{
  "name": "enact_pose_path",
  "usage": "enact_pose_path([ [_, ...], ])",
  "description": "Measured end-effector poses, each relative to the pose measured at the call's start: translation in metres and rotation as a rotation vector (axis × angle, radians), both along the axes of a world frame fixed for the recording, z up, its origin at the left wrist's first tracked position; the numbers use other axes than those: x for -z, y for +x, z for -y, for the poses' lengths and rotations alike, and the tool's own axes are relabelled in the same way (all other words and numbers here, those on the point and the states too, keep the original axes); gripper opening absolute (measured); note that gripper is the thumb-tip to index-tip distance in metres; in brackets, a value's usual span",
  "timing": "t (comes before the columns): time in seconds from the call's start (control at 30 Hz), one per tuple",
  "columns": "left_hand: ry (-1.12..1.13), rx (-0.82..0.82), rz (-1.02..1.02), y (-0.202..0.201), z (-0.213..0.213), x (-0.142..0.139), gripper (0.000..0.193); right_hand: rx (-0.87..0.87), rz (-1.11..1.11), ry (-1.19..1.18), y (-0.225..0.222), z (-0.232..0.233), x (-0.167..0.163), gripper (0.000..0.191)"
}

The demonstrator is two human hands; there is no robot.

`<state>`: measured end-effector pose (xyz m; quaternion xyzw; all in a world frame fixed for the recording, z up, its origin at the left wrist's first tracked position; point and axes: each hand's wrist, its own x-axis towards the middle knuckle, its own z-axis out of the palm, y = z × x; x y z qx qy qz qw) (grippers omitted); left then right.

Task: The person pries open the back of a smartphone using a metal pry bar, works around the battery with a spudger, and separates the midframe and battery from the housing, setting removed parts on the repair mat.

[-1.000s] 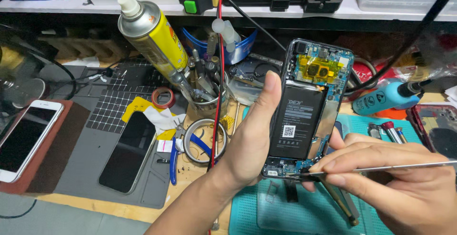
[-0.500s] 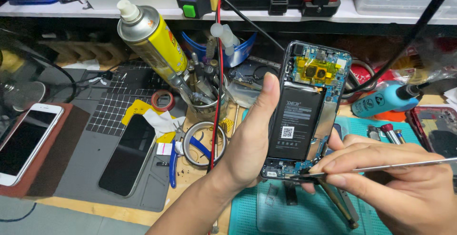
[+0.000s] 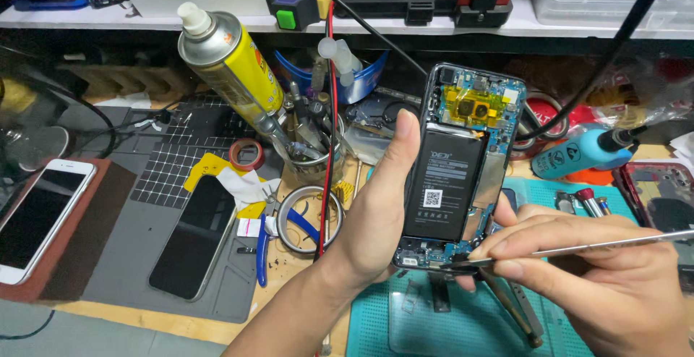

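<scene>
Opened phone (image 3: 455, 176), light but fragile-looking with board exposed, gripped by edges in left hand (image 3: 376, 212), right hand (image 3: 593, 285) pinching metal tweezers (image 3: 578, 248) at bottom connector.

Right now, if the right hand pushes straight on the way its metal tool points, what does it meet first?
The right hand aims thin tweezers leftward; the tip already sits at the bottom edge of the opened phone, by the lower circuit board. Just beyond is the left hand palm, though depth is unclear.
</scene>
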<state>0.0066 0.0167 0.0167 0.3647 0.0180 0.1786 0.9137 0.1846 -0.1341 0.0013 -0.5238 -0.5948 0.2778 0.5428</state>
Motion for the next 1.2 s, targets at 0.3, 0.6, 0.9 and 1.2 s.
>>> enact_pose_path([
  [0.3,0.001,-0.003,0.006,0.000,0.001,0.000,0.091,0.001,-0.050,0.019,-0.001,0.001,0.001,0.016],
  [0.6,0.035,-0.108,0.024,0.005,0.003,0.000,0.083,-0.090,0.089,0.004,0.008,-0.007,-0.012,0.016],
  [0.9,0.019,-0.233,-0.027,0.005,0.001,0.004,0.074,0.092,0.330,0.227,-0.021,-0.016,-0.023,0.020],
  [1.2,-0.078,-0.315,0.025,0.010,-0.004,0.008,0.078,0.020,0.587,0.485,-0.031,-0.027,-0.043,0.025],
])
